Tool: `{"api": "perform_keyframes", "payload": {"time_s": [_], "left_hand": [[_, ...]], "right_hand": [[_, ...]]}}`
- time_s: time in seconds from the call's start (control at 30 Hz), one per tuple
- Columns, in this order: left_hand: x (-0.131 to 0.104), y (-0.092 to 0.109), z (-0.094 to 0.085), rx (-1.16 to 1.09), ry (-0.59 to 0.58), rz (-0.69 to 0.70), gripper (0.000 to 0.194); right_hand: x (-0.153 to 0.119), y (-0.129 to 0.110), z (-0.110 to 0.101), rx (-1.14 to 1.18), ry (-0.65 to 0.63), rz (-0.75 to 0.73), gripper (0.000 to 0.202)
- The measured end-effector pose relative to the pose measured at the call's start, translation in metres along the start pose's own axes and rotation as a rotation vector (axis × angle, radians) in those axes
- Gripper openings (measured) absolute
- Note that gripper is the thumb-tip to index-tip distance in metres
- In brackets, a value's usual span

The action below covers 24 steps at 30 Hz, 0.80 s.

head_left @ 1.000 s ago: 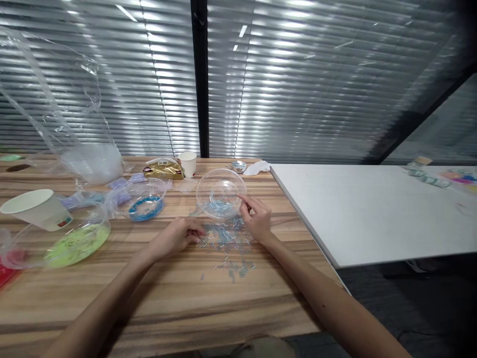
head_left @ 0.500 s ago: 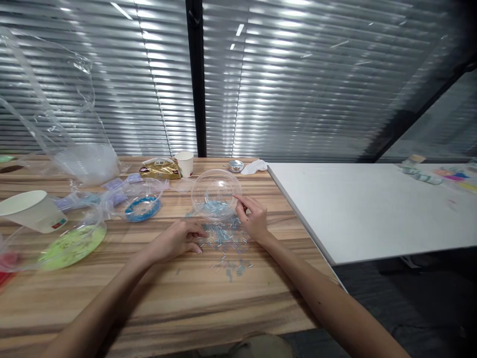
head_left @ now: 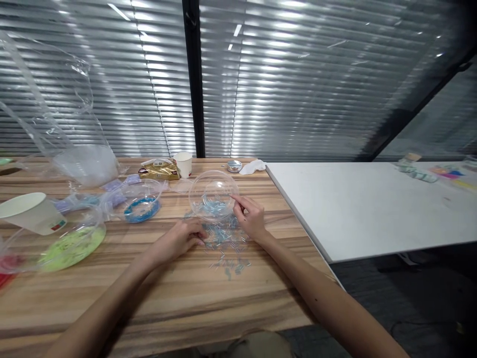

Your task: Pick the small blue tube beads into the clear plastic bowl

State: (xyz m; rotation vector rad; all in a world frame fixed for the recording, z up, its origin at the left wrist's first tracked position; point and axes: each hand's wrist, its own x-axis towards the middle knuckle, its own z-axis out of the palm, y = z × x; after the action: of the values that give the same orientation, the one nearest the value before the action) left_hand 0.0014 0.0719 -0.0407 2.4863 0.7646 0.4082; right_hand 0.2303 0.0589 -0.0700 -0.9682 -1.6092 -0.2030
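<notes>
A clear plastic bowl (head_left: pixel 194 191) tilts towards me, with pale blue pieces gathered in its lower side. My right hand (head_left: pixel 250 217) is at its right edge, the index finger over the rim and the thumb outside, apparently gripping it. Just below the bowl, small clear and pale blue tube-like pieces (head_left: pixel 223 234) lie in a loose pile, a few scattered nearer to me. My left hand (head_left: pixel 186 235) rests at the pile's left side, thumb and fingertips drawn together. Whatever is between those fingertips is too small to make out.
To the left stand a clear bowl with blue pieces (head_left: pixel 141 210), a dish with yellow-green pieces (head_left: pixel 74 248) and a paper cup (head_left: pixel 32 214). A gold packet (head_left: pixel 159 170), small cup (head_left: pixel 183 165), round tin (head_left: pixel 234 166) and tissue (head_left: pixel 253 167) line the back. A white table (head_left: pixel 372 214) adjoins at right.
My left thumb has closed up against its fingers at the edge of the pile. The right hand keeps its place at the bowl; the whole view has shifted slightly.
</notes>
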Motion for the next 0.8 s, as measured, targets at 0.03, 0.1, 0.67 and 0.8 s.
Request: {"api": "perform_keyframes", "payload": {"time_s": [0.03, 0.1, 0.67, 0.8], "left_hand": [[0.0, -0.002, 0.001, 0.023, 0.011, 0.013, 0.017], [0.0, -0.005, 0.003, 0.072, 0.03, 0.041, 0.019], [0.0, 0.002, 0.0, 0.149, 0.08, 0.072, 0.017], [-0.001, 0.006, 0.006, 0.113, 0.064, 0.125, 0.018]], "right_hand": [[0.0, 0.0, 0.0, 0.0, 0.0, -0.002, 0.026], [0.0, 0.001, 0.0, -0.004, -0.003, -0.001, 0.026], [0.001, 0.0, -0.001, -0.018, -0.053, 0.016, 0.028], [0.002, -0.001, -0.002, -0.014, -0.052, -0.015, 0.029]]}}
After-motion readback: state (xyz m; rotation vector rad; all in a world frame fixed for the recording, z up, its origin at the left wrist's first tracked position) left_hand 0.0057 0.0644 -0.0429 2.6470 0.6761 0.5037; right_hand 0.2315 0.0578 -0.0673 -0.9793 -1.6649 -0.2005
